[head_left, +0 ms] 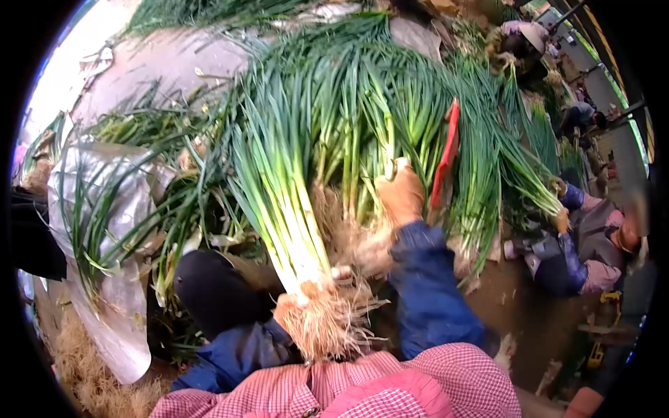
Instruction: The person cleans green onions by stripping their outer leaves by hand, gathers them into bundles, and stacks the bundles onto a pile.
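My left hand (284,308) is wrapped round the white lower end of a bunch of spring onions (293,230). The bunch's pale stringy roots (327,320) hang over that hand and partly hide it. Its green leaves fan up and away from me. Farther forward and to the right, my right hand (402,195) is closed, with a spring onion stalk (388,132) rising from its grip. It is over a wide pile of spring onions (418,97), whose roots point toward me.
A long narrow red object (446,150) lies on the pile right of my right hand. Crumpled plastic sheeting (104,188) and a heap of cut roots (90,355) are at left. A co-worker (585,237) holds another bunch (536,195) at right; more people sit beyond.
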`<move>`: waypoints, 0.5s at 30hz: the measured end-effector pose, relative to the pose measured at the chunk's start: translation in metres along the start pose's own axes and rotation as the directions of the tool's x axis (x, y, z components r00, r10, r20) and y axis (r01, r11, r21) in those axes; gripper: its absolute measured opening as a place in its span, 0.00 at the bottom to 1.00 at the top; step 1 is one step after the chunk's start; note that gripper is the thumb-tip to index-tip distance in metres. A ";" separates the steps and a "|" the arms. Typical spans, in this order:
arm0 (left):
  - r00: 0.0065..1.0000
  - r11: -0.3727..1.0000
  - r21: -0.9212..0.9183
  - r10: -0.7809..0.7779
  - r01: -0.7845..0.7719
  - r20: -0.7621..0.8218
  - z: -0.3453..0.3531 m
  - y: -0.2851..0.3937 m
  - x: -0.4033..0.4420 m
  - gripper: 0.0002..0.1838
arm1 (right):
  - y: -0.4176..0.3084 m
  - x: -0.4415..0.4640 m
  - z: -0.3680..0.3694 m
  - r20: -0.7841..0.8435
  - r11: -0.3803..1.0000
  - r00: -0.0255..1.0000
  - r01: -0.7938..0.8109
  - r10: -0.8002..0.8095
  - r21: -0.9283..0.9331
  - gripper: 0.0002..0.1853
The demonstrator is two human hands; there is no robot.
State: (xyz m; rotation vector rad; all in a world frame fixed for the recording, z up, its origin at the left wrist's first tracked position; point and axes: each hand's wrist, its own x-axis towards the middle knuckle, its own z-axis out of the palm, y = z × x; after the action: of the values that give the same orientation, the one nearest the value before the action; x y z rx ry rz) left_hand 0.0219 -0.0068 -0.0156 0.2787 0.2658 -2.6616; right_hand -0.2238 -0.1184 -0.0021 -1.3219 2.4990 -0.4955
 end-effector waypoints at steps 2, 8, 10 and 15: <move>0.996 0.997 -0.026 -0.064 0.066 0.069 0.011 -0.004 -0.002 0.44 | 0.017 -0.057 0.006 0.059 0.984 0.998 0.020 -0.031 0.178 0.17; 0.973 0.989 0.144 0.011 0.024 -0.232 -0.048 -0.017 -0.004 0.29 | 0.017 -0.116 0.061 0.218 0.303 0.965 -0.253 0.143 0.919 0.24; 0.985 0.987 0.160 0.011 0.018 -0.174 -0.042 -0.018 -0.006 0.30 | 0.015 -0.107 0.054 0.309 0.168 0.943 -0.327 0.126 0.930 0.23; 0.988 0.979 0.174 0.123 -0.105 -0.092 -0.019 -0.031 -0.004 0.32 | 0.054 -0.089 0.107 0.273 0.431 0.962 -0.234 -0.028 0.872 0.21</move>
State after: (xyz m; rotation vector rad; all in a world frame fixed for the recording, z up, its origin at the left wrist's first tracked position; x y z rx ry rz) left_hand 0.0139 0.0262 -0.0284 0.4702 0.0528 -2.5626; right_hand -0.1738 -0.0339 -0.1143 -0.6809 1.5727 -1.3108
